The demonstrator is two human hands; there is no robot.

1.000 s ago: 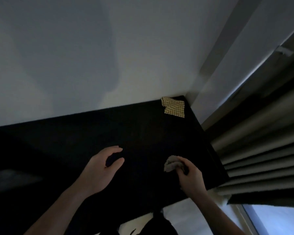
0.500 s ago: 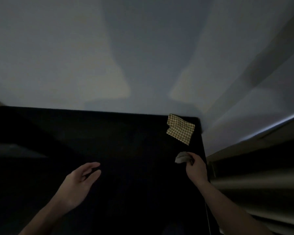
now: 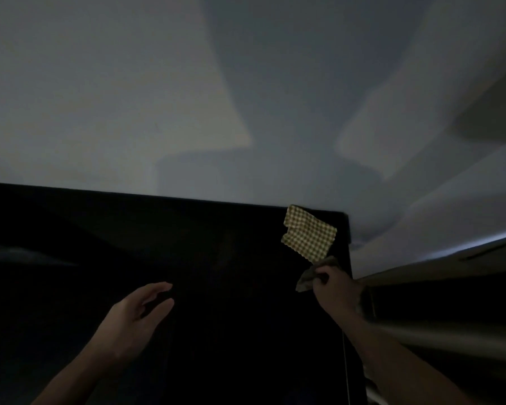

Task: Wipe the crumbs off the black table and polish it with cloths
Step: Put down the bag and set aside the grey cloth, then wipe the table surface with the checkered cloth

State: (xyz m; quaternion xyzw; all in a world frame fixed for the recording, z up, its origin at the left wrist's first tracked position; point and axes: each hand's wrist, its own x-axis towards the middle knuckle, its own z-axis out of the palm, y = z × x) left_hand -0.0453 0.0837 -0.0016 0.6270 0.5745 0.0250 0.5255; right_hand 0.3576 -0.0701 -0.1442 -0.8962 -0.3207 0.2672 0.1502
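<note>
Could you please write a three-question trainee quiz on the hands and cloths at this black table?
1. True or false: the left hand holds a cloth.
2. Which cloth lies at the black table's far right corner? A) checkered cloth B) grey cloth
3. What does the right hand grip?

Key: 1 false, its fingers are open and empty; 2 A; 3 the grey cloth, bunched, just short of the checkered one.
</note>
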